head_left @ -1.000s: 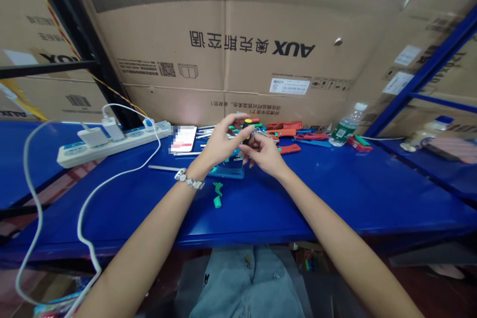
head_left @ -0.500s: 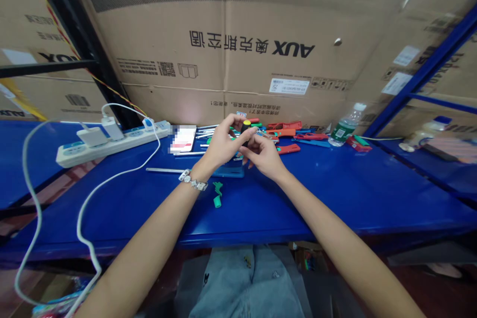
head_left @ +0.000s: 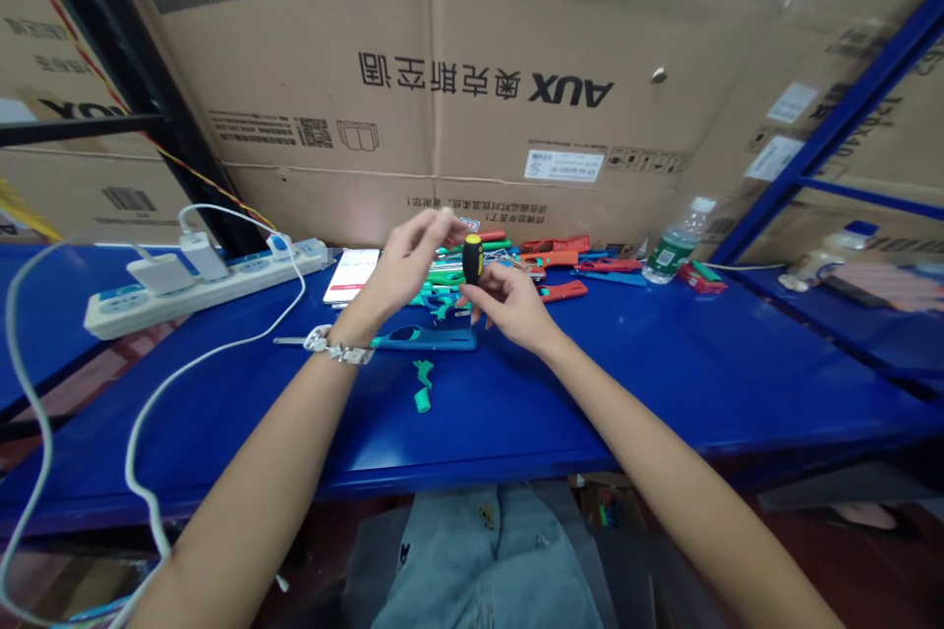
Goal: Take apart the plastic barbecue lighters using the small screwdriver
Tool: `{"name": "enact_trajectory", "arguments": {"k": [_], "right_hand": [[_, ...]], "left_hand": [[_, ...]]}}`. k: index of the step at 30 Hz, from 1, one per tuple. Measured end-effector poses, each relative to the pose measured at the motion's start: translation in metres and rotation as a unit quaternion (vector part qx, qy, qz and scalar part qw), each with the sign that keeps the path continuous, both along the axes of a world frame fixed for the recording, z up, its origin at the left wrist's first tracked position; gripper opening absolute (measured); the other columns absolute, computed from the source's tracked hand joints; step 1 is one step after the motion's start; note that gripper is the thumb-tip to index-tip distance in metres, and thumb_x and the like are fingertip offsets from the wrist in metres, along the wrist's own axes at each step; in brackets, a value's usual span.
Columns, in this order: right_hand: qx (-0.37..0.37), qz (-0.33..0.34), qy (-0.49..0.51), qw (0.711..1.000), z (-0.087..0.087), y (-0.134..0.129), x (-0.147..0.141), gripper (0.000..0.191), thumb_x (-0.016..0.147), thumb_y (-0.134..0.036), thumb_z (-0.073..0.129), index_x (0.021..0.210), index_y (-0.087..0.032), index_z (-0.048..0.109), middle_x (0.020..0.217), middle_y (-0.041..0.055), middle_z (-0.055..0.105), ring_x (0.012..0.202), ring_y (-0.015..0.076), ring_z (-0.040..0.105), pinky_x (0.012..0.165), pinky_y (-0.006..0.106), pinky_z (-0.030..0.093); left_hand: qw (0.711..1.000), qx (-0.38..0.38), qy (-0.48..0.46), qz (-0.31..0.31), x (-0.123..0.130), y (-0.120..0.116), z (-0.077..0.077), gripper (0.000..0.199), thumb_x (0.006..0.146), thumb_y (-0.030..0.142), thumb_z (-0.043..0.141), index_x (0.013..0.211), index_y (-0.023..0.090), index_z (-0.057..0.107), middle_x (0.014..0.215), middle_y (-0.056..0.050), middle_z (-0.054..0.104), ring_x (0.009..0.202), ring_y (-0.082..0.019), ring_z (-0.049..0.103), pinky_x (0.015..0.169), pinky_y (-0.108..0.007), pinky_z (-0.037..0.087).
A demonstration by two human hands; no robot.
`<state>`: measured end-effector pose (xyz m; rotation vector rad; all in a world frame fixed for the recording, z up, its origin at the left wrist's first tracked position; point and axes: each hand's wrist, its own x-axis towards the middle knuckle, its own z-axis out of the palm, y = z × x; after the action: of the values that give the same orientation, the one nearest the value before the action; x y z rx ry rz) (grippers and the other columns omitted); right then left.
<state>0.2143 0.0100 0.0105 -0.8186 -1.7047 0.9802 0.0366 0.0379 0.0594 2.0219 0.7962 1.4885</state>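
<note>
My right hand [head_left: 514, 307] is closed on a small screwdriver [head_left: 473, 261] with a black and yellow handle, its yellow end up. The tool's lower part is hidden by the fingers. To its left my left hand [head_left: 407, 258] is raised with fingers stretched forward, apart from the screwdriver, and I see nothing in it. A blue long-nosed lighter [head_left: 435, 339] lies below the hands, its metal tube passing behind my left wrist. Nearer to me are a green plastic trigger-like piece [head_left: 423, 371] and a short green cap [head_left: 422, 401].
Behind the hands lie several coloured lighters, among them an orange-red one [head_left: 564, 291]. A phone [head_left: 352, 275] and a white power strip [head_left: 118, 313] with cables are at left. A water bottle [head_left: 675, 246] and red box [head_left: 700, 279] stand right. A large carton [head_left: 472, 20] backs the blue table [head_left: 664, 383].
My left hand has let go of the screwdriver and moved left and slightly up. The right hand still holds the screwdriver, whose handle now shows fully. The view has shifted slightly.
</note>
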Motion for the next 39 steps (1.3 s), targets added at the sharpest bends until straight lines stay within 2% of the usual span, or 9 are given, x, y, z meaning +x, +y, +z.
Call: {"name": "enact_trajectory", "arguments": {"k": [8, 12, 16, 19, 22, 27, 31, 34, 39], "right_hand": [[0.016, 0.032, -0.056, 0.998, -0.001, -0.004, 0.003, 0.038, 0.090, -0.059, 0.062, 0.098, -0.022, 0.059, 0.081, 0.0031, 0.071, 0.057, 0.0148, 0.062, 0.051, 0.029, 0.051], [0.007, -0.058, 0.008, 0.998, -0.004, -0.003, -0.006, 0.046, 0.075, -0.059, 0.080, 0.090, -0.024, 0.053, 0.070, -0.0024, 0.064, 0.052, 0.0154, 0.060, 0.047, 0.029, 0.049], [0.012, -0.059, 0.018, 0.998, 0.000, -0.003, -0.003, 0.051, 0.074, -0.062, 0.079, 0.072, -0.024, 0.045, 0.062, -0.0028, 0.059, 0.052, 0.0163, 0.060, 0.047, 0.030, 0.050], [0.028, -0.013, -0.035, 0.999, 0.002, -0.004, 0.005, 0.039, 0.086, -0.060, 0.068, 0.084, -0.023, 0.056, 0.078, 0.0018, 0.068, 0.058, 0.0162, 0.062, 0.051, 0.030, 0.051], [0.047, -0.009, -0.075, 0.996, 0.000, -0.004, 0.010, 0.034, 0.094, -0.056, 0.058, 0.098, -0.023, 0.060, 0.087, 0.0036, 0.071, 0.059, 0.0154, 0.063, 0.055, 0.031, 0.052], [0.056, -0.097, -0.045, 0.993, -0.004, -0.004, 0.003, 0.040, 0.080, -0.057, 0.076, 0.092, -0.023, 0.057, 0.071, -0.0008, 0.060, 0.059, 0.0169, 0.061, 0.051, 0.030, 0.051], [0.026, -0.037, -0.027, 0.999, -0.003, -0.005, 0.004, 0.037, 0.086, -0.058, 0.069, 0.089, -0.023, 0.057, 0.076, 0.0014, 0.065, 0.059, 0.0173, 0.064, 0.047, 0.030, 0.051], [0.025, -0.002, -0.050, 0.998, -0.003, -0.006, 0.009, 0.033, 0.093, -0.052, 0.061, 0.106, -0.022, 0.060, 0.089, 0.0050, 0.072, 0.062, 0.0172, 0.066, 0.052, 0.031, 0.054], [0.037, -0.038, -0.032, 0.998, -0.005, -0.005, 0.008, 0.036, 0.093, -0.049, 0.064, 0.119, -0.025, 0.055, 0.082, 0.0020, 0.071, 0.058, 0.0172, 0.066, 0.054, 0.032, 0.055]], "left_hand": [[0.994, -0.048, 0.026, -0.091, -0.001, -0.011, 0.007, 0.035, 0.090, 0.049, 0.069, 0.107, 0.019, 0.076, 0.109, -0.010, 0.077, 0.100, -0.023, 0.071, 0.085, -0.035, 0.057], [0.999, -0.021, -0.030, -0.020, 0.016, -0.009, 0.001, 0.028, 0.078, 0.041, 0.081, 0.090, 0.017, 0.073, 0.087, -0.006, 0.074, 0.073, -0.015, 0.066, 0.068, -0.028, 0.053], [0.999, 0.005, -0.031, 0.022, 0.019, -0.012, 0.000, 0.026, 0.081, 0.040, 0.078, 0.091, 0.017, 0.070, 0.089, -0.005, 0.073, 0.079, -0.014, 0.065, 0.069, -0.026, 0.051], [0.999, -0.017, 0.018, -0.043, 0.012, -0.015, 0.000, 0.026, 0.093, 0.040, 0.064, 0.108, 0.019, 0.070, 0.105, -0.007, 0.074, 0.095, -0.018, 0.068, 0.078, -0.029, 0.054], [0.992, -0.050, 0.049, -0.102, 0.007, -0.014, -0.004, 0.025, 0.094, 0.040, 0.062, 0.106, 0.020, 0.070, 0.103, -0.007, 0.074, 0.092, -0.018, 0.068, 0.075, -0.030, 0.054], [1.000, 0.000, 0.011, -0.020, 0.017, -0.010, -0.011, 0.026, 0.081, 0.038, 0.078, 0.092, 0.019, 0.064, 0.092, -0.004, 0.070, 0.085, -0.016, 0.065, 0.072, -0.028, 0.052], [0.999, 0.023, 0.004, 0.025, 0.019, -0.012, -0.012, 0.022, 0.090, 0.040, 0.068, 0.095, 0.019, 0.062, 0.093, -0.004, 0.069, 0.086, -0.015, 0.064, 0.072, -0.027, 0.050], [0.999, 0.028, 0.010, 0.040, 0.011, -0.011, -0.017, 0.023, 0.099, 0.040, 0.054, 0.092, 0.019, 0.061, 0.088, -0.004, 0.067, 0.081, -0.014, 0.062, 0.071, -0.027, 0.049], [0.998, -0.008, 0.055, -0.012, 0.004, -0.012, -0.024, 0.022, 0.093, 0.040, 0.064, 0.099, 0.019, 0.068, 0.095, -0.007, 0.073, 0.082, -0.016, 0.066, 0.070, -0.028, 0.052]]}}
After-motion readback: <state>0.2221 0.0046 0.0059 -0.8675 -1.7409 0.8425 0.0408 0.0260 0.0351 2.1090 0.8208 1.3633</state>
